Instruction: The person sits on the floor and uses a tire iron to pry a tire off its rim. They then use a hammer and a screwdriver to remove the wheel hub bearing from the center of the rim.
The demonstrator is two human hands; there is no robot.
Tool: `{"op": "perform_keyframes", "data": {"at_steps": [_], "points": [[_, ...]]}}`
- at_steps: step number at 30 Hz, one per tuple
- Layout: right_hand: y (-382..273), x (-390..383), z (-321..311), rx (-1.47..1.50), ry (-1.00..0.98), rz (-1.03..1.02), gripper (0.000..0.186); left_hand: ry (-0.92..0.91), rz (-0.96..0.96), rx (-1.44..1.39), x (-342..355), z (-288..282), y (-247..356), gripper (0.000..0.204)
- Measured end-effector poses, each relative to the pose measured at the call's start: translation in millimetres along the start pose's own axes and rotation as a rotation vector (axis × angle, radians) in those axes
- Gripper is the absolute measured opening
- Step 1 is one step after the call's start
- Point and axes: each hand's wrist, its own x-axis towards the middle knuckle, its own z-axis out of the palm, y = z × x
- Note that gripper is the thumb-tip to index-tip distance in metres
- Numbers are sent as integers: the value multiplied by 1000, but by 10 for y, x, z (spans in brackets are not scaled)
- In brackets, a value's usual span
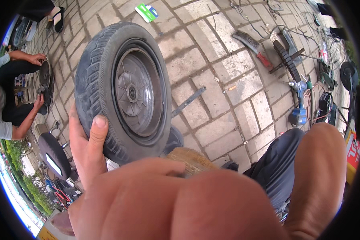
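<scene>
A wheel (138,90) with a grey knobbly tyre and a ribbed metal hub stands tilted left of the middle. Along its left edge my left hand (90,146) grips the tyre, thumb on the sidewall and fingers partly hidden behind it. Very close and large in the foreground is my right hand (168,204), its fingers curled in and blurred. Just beyond its knuckles shows a brown wooden piece (190,160) with a rough edge. Whether the right hand holds that piece cannot be made out. My right arm (320,176) is bent at the right.
A wire brush (254,50), a blue cordless impact wrench (300,102), a black ribbed strip (287,62) and cables lie on the paving to the right. A flat metal bar (190,101) lies beyond the wheel. At left, another person's hands (38,60) handle a round part.
</scene>
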Motion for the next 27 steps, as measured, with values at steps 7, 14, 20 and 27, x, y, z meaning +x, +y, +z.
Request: {"op": "perform_keyframes", "data": {"at_steps": [7, 14, 20, 27], "points": [[86, 76, 172, 49, 49, 2, 12, 330, -248, -202, -229, 533, 327, 70], [1169, 88, 1766, 278, 542, 649, 13, -58, 64, 125, -114, 225, 71, 70], [937, 570, 2464, 356, 671, 336, 13, -58, 155, 195, -324, 283, -29, 86], [1139, 521, 2420, 181, 826, 397, 22, -42, 104, 139, -265, 254, -50, 90]]}}
